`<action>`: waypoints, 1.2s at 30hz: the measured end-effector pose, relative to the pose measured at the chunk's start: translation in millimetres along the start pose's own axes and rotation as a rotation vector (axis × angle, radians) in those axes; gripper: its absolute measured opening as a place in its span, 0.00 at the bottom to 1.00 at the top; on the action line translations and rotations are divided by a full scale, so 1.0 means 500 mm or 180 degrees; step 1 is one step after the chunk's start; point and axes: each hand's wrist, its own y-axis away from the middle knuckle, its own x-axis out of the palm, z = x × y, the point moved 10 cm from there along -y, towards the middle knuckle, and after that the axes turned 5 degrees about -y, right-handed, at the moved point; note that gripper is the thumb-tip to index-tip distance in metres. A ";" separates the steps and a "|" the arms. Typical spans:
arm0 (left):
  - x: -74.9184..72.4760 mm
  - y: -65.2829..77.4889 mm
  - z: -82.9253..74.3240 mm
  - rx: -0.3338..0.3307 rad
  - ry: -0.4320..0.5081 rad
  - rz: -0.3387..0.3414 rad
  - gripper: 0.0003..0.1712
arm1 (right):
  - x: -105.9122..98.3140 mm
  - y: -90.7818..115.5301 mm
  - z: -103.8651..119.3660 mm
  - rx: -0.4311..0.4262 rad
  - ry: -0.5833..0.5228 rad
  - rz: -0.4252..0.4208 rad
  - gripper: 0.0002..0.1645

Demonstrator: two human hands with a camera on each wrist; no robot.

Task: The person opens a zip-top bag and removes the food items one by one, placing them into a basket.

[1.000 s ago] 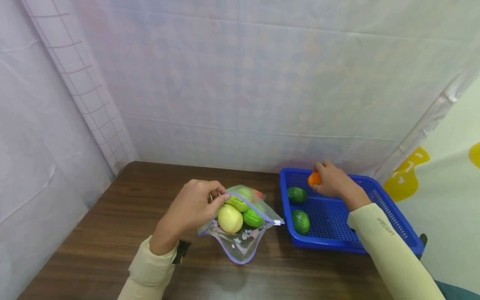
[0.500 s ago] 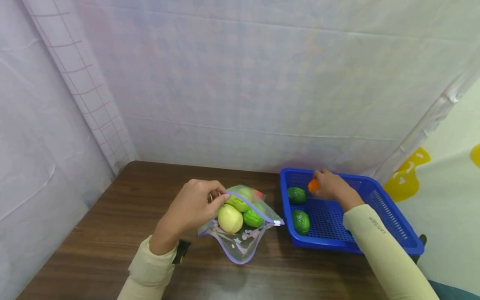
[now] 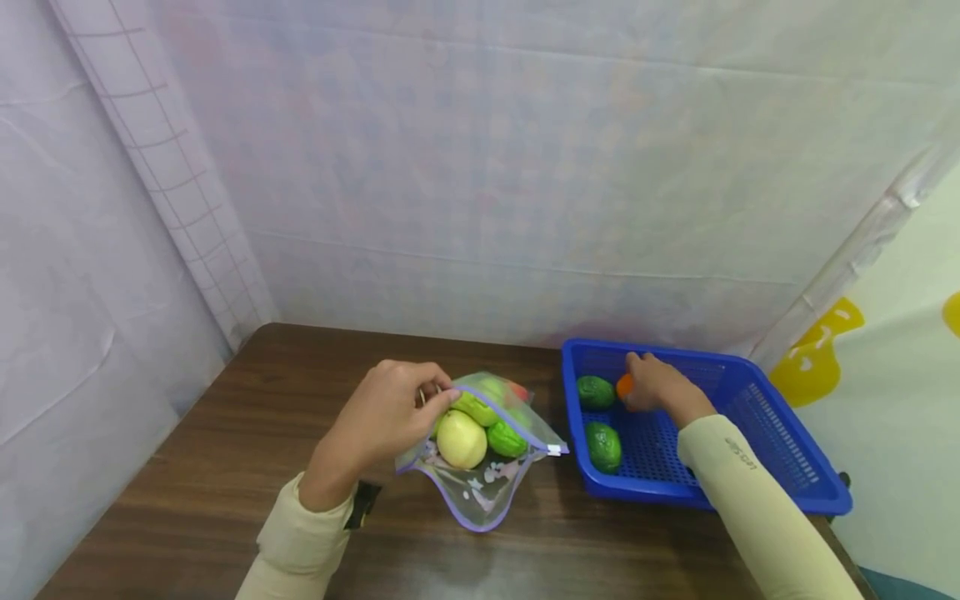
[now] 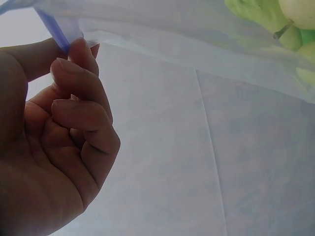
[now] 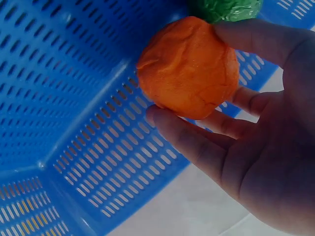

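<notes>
My left hand [image 3: 393,408] pinches the purple-edged rim of a clear zip bag [image 3: 480,504] between thumb and fingertips. The bag lies open-mouthed on the table, holding a pale yellow-green round fruit [image 3: 461,439], a bright green ribbed one [image 3: 507,437], other green produce and something red-orange behind. Inside the blue basket [image 3: 648,493], my right hand [image 3: 656,386] grips a round orange fruit [image 5: 189,69] with creased skin, thumb on one side and fingers on the other. Beside it sit two dark green, bumpy avocado-like fruits, one at the back [image 3: 596,392] and one nearer [image 3: 603,447].
The basket stands at the right end of the dark wooden table [image 3: 285,392], its high slotted walls around my right hand. A white zip slider [image 3: 555,450] marks the bag's right corner, close to the basket. A pale curtain [image 3: 487,167] hangs behind the table.
My right hand has lowered the orange fruit further into the basket, close to the rear dark green fruit. My left hand keeps its place on the bag's rim.
</notes>
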 end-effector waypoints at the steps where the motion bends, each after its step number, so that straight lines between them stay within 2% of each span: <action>1: 0.000 0.000 0.000 0.0006 -0.0001 0.0001 0.03 | 0.001 0.001 0.000 0.0011 0.0006 -0.0002 0.48; 8: -0.002 0.000 -0.001 0.0029 0.0007 -0.0012 0.03 | 0.009 -0.005 -0.006 0.0080 0.0054 0.0017 0.49; 17: -0.001 -0.001 -0.004 0.0043 0.0005 0.0006 0.03 | 0.016 -0.011 -0.012 -0.0017 0.0059 0.0059 0.47; 29: 0.000 -0.004 -0.003 0.0044 0.0013 0.0005 0.03 | 0.021 -0.003 -0.013 0.0121 0.0054 0.0171 0.54; 32: 0.002 -0.003 -0.003 0.0039 0.0028 -0.0004 0.03 | 0.012 0.004 -0.008 0.0113 0.0085 0.0135 0.52; 36: 0.002 -0.001 -0.005 0.0038 0.0038 -0.0022 0.03 | -0.021 0.024 0.021 -0.0051 0.0223 -0.0035 0.44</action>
